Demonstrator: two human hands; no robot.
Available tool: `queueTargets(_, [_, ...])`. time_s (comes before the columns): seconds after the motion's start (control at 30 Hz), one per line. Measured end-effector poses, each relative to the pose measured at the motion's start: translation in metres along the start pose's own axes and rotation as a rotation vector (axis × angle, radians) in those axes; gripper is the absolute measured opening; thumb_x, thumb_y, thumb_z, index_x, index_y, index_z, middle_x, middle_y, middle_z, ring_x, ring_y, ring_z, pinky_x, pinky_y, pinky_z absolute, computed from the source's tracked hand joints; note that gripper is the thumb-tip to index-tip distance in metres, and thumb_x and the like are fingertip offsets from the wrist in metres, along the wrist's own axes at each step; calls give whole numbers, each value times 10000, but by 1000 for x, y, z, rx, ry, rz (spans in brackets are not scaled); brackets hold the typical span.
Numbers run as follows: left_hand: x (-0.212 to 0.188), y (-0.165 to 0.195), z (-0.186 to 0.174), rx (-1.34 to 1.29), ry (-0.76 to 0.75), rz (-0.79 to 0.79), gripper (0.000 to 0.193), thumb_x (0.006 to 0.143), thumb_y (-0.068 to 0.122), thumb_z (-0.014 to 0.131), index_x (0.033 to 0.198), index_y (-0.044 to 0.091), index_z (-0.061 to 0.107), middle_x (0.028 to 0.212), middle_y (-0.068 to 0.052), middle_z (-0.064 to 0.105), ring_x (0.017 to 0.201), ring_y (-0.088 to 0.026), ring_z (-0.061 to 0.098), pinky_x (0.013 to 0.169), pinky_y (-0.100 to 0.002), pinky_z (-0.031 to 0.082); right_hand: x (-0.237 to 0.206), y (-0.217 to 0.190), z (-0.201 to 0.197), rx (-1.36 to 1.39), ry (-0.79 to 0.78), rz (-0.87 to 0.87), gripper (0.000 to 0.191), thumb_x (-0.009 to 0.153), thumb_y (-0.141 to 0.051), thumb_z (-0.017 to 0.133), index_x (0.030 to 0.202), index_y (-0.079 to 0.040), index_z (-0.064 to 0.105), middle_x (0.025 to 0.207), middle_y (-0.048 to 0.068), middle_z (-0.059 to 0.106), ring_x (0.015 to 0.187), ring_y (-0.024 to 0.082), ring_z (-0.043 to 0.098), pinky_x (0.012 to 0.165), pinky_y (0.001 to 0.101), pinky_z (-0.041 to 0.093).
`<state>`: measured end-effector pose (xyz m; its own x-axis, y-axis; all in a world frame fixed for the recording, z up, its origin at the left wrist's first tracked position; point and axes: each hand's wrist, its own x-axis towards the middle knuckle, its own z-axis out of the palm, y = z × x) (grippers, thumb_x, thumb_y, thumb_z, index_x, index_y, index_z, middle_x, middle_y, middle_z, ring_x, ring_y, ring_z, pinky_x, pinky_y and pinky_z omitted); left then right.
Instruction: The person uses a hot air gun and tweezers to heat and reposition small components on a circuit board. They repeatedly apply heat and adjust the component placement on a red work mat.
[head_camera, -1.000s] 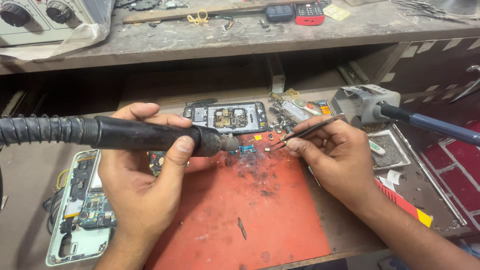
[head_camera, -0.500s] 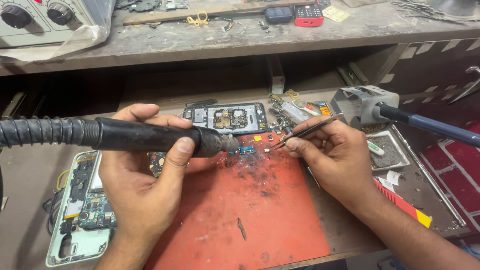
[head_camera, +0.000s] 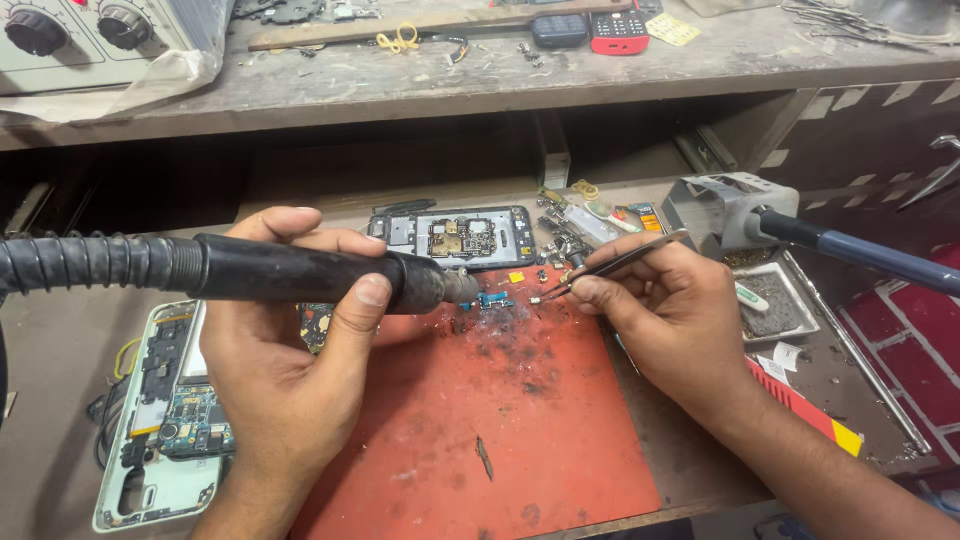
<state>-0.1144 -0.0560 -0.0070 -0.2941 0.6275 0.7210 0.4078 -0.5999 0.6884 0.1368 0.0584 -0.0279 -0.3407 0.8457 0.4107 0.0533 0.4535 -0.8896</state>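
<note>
- Blue component (head_camera: 492, 299) lies on the red mat (head_camera: 480, 420), between the black hot-air nozzle (head_camera: 300, 272) and the tweezers (head_camera: 610, 263).
- Head view: left hand (head_camera: 290, 360) has its fingers wrapped round the nozzle, which lies left to right; right hand (head_camera: 670, 310) pinches the tweezers, tips just right of the component.
- Component's detail is too small to make out; the hose is cut off at the left edge.

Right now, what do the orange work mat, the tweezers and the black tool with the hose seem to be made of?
Orange work mat: probably silicone or rubber; matte, lies flat, with dark burn-like stains.
Tweezers in the right hand: metal; thin, grey, slightly shiny.
Black tool in the left hand: the handle looks like dull hard plastic, the ribbed hose like flexible rubber or plastic; the nozzle tip appears metallic.
</note>
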Motion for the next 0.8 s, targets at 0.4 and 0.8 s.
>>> queueTargets(0.4, [5, 8, 3, -31, 3, -30, 449, 1009, -48, 713, 1361, -13, 437, 1172, -127, 702, 1128, -158, 667, 1060, -319, 532, 1, -12, 4, -98, 30, -89, 121, 931, 27, 700, 1049, 25, 677, 918, 64, 764, 845, 76, 724, 739, 220, 592])
queueTargets(0.8, [2, 2, 2, 4, -15, -8, 453, 1014, -40, 727, 1363, -25, 438, 1160, -134, 709, 1110, -163, 670, 1077, -317, 528, 7, -15, 22, -95, -31, -101, 104, 947, 37, 661, 1051, 28, 666, 890, 67, 771, 839, 92, 762, 757, 237, 653])
